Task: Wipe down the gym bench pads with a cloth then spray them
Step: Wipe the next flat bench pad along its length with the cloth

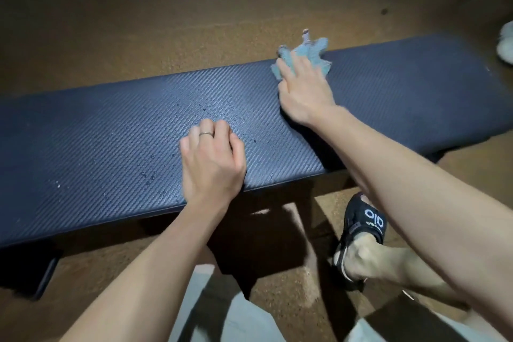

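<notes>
- The bench pad (116, 130) runs across the view from the left edge to the far right, a dark blue cushion with a woven diagonal texture, and it is scattered with water droplets (151, 173) around its middle and toward its near edge.
- The cloth (311, 57), a small crumpled blue-grey rag, lies on the pad at its far edge, right of the middle, with part of it bunched up past that edge.
- Your right hand (302, 91) lies on top of the cloth, fingers spread and fairly straight, pressing it against the pad; the fingertips cover the near part of the rag.
- Your left hand (212, 161) rests on the pad near its near edge, around the middle, knuckles up and fingers curled under against the surface; it holds nothing, and a ring (206, 134) shows on one finger.
- The two hands are well apart, the left one among the droplets and the right one just beyond them.
- Below the pad's near edge you can see the dark frame (41, 272) of the bench at the left.
- Your foot in a black sandal (363, 225) stands on the brown speckled floor (138, 22) just under your right forearm.
- A white shoe (506, 44) shows at the right edge of the view, beyond the pad's far end.
</notes>
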Demonstrator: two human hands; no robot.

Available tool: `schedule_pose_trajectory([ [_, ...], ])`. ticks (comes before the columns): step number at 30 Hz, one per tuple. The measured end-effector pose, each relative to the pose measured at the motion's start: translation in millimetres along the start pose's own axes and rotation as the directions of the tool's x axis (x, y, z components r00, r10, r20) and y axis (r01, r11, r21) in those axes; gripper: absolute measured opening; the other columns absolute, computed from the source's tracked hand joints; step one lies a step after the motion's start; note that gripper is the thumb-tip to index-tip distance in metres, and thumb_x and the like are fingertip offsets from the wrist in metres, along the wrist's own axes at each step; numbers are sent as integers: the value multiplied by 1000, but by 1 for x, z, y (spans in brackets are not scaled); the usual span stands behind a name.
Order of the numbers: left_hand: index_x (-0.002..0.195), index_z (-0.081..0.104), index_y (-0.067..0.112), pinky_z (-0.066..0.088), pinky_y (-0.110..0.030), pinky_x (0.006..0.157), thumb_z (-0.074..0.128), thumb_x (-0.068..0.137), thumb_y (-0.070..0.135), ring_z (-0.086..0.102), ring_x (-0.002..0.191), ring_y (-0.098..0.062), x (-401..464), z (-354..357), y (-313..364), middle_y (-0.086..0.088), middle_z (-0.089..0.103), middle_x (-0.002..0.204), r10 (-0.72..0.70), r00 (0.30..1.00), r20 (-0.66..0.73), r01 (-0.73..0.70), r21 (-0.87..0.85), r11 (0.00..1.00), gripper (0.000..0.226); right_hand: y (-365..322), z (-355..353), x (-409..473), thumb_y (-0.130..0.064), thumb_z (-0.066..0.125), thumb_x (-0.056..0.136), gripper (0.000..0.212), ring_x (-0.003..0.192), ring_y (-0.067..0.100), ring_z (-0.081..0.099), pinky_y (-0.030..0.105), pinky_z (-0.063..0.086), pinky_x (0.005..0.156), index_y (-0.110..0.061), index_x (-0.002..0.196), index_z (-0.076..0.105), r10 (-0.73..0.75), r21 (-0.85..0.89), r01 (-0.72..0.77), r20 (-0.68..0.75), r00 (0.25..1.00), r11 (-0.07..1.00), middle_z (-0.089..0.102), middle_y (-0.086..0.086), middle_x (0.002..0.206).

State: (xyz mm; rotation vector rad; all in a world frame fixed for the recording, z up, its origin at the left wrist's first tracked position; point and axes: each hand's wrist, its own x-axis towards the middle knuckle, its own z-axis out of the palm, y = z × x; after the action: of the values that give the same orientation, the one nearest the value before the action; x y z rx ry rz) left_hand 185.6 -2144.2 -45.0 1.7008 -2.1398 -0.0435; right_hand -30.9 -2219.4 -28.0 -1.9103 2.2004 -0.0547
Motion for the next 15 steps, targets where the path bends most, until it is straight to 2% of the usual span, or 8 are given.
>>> schedule_pose_trajectory([
  [2,94,54,12,34,-43,78,44,102,25,45,84,-26,-1,0,1,-8,53,94,0,1000,0,0,-5,1000,18,-14,7,-40,-31,23,106,58,157,25,1,47,2,127,-20,163,16,-65,25,65,9,998,998,4,7,171],
  [4,95,55,11,34,-44,79,43,103,24,47,86,-28,-2,0,1,-9,55,95,-3,1000,-3,3,-5,1000,19,-26,15,-84,-32,24,105,59,158,25,1,47,3,127,-20,163,18,-123,28,123,-27,992,992,4,7,171],
  [7,97,56,10,36,-46,81,39,104,24,49,89,-31,-3,1,2,-12,57,99,-11,1000,18,11,11,1000,23,-37,31,-139,-34,20,101,63,158,25,2,49,5,127,-21,162,18,-134,-4,134,-34,990,991,5,7,171],
  [11,98,57,8,37,-49,83,38,104,24,51,92,-35,-3,1,2,-15,59,102,-14,1000,20,14,-3,1000,25,-59,49,-174,-32,27,100,61,157,28,13,51,11,126,-19,160,29,-166,-62,160,-91,982,985,16,8,169],
  [15,101,58,9,35,-47,85,36,105,22,51,95,-36,-1,0,-1,-16,60,105,-16,1000,-17,14,-105,994,27,-58,56,-179,-29,36,98,56,155,27,19,50,14,126,-16,152,43,-351,-86,342,-113,930,936,25,9,167],
])
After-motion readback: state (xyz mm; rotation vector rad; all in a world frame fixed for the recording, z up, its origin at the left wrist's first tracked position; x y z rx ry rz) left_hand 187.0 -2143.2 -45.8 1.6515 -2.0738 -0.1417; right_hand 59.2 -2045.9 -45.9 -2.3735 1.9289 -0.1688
